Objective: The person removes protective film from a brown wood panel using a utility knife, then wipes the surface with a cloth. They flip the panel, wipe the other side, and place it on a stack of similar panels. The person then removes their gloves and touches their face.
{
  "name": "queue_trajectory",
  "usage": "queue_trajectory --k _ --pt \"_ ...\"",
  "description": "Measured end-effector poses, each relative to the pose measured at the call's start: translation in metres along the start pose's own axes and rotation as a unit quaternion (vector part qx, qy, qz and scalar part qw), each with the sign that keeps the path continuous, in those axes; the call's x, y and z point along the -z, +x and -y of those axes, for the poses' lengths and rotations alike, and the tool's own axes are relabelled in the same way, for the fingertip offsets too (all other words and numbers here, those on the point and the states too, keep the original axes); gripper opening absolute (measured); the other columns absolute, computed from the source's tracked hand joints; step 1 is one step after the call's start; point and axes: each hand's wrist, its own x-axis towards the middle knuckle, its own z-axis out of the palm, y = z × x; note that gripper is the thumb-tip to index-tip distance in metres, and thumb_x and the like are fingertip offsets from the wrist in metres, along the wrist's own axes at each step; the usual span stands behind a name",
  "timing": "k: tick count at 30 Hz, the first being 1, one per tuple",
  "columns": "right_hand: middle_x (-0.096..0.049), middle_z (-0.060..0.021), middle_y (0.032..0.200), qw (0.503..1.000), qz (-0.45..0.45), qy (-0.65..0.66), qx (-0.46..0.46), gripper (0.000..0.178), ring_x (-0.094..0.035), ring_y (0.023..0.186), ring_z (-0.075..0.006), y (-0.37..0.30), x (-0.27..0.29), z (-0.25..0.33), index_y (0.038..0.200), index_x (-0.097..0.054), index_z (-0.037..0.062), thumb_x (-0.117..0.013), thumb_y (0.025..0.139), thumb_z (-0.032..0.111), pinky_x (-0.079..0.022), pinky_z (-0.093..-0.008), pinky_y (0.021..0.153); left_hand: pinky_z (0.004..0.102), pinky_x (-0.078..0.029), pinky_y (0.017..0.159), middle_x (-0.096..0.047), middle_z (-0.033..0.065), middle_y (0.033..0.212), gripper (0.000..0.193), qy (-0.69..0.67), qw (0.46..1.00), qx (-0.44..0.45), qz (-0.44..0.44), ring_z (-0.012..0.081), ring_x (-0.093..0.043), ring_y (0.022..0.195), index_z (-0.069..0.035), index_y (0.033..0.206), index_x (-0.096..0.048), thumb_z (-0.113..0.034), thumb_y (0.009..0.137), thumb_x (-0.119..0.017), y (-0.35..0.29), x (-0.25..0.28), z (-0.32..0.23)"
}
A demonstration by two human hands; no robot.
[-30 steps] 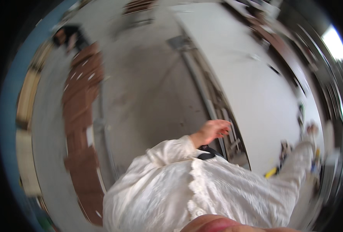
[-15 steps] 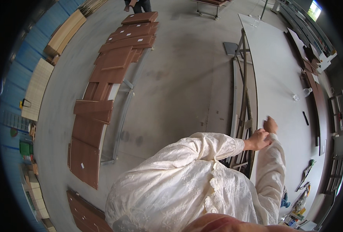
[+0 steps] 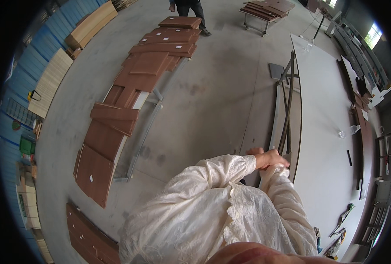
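Note:
My left hand (image 3: 272, 159) is closed on the cuff of my right sleeve (image 3: 277, 170), at the wrist. The sleeve is cream lace cloth, bunched there. My right hand (image 3: 255, 151) shows only in part beyond the left one, with its fingers mostly hidden. Both hands are crossed beside the left edge of a long white-topped table (image 3: 323, 105), above its metal frame. On that tabletop lie a small black bar (image 3: 349, 158) and two clear plastic bottles (image 3: 355, 129), away from my hands.
Brown panels (image 3: 100, 141) lie in a row on a metal rack to the left. At the far end stands a person (image 3: 189, 8) in dark trousers. A cart of panels (image 3: 266, 11) is at the back. Dark boards (image 3: 366, 149) and hand tools (image 3: 345, 215) line the table's right side.
Both my hands have moved left from over the tabletop to beside its edge. My left hand stays at the right cuff. The view has shifted, showing more of the far person.

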Motion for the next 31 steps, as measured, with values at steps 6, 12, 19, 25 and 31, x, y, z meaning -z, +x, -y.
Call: queue_trajectory --k 6,12,19,25,31 --pt "-0.076 -0.0135 0.106 0.997 0.070 0.031 0.016 0.024 -0.072 0.101 -0.0343 0.003 -0.019 0.068 0.100 -0.076 0.0158 -0.073 0.085 0.035 -0.056 -0.0457 0.084 0.0453 -0.058 0.071 -0.076 0.0161 0.082 0.019 0.368 0.894 -0.256 -0.023 0.0366 -0.072 0.076 -0.009 0.078 -0.079 -0.014 0.067 -0.064 -0.013 0.008 0.022" --pt "-0.077 -0.0127 0.110 0.991 0.024 0.109 -0.076 0.031 -0.072 0.107 -0.0328 0.043 -0.027 0.081 0.106 -0.079 0.0163 -0.075 0.083 0.037 -0.056 -0.0454 0.093 0.0456 -0.056 0.070 -0.072 0.0085 0.078 0.010 0.377 0.756 -0.528 0.086 0.0318 -0.071 0.079 -0.010 0.073 -0.073 -0.015 0.077 -0.065 -0.059 0.006 0.009" --pt "-0.073 -0.0132 0.078 0.657 -0.265 0.638 -0.303 0.037 -0.071 0.067 -0.0264 0.095 0.006 -0.041 0.114 -0.074 -0.0004 -0.069 0.089 0.027 -0.058 -0.0382 0.065 0.0422 -0.056 0.073 -0.067 0.0078 0.080 0.009 0.317 0.754 -0.572 0.067 0.0286 -0.069 0.080 -0.010 0.089 -0.073 -0.010 0.083 -0.066 -0.037 0.011 -0.028" --pt "-0.065 -0.0068 0.077 0.533 -0.232 0.746 -0.325 0.019 -0.061 0.058 -0.0158 0.135 0.078 -0.097 0.110 -0.066 0.0001 -0.069 0.096 0.014 -0.047 -0.0294 0.046 0.0451 -0.054 0.077 -0.066 0.0119 0.085 0.019 0.347 0.792 -0.493 0.097 0.0331 -0.068 0.085 -0.005 0.099 -0.069 -0.006 0.080 -0.067 0.042 0.045 -0.088" --pt "-0.065 -0.0078 0.074 0.427 -0.194 0.811 -0.349 0.015 -0.061 0.057 -0.0179 0.195 0.136 -0.140 0.090 -0.060 0.0036 -0.068 0.097 0.015 -0.046 -0.0303 0.045 0.0465 -0.052 0.084 -0.063 0.0156 0.103 0.039 0.361 0.852 -0.356 0.131 0.0361 -0.066 0.094 -0.006 0.119 -0.058 -0.009 0.082 -0.068 0.104 0.077 -0.139"
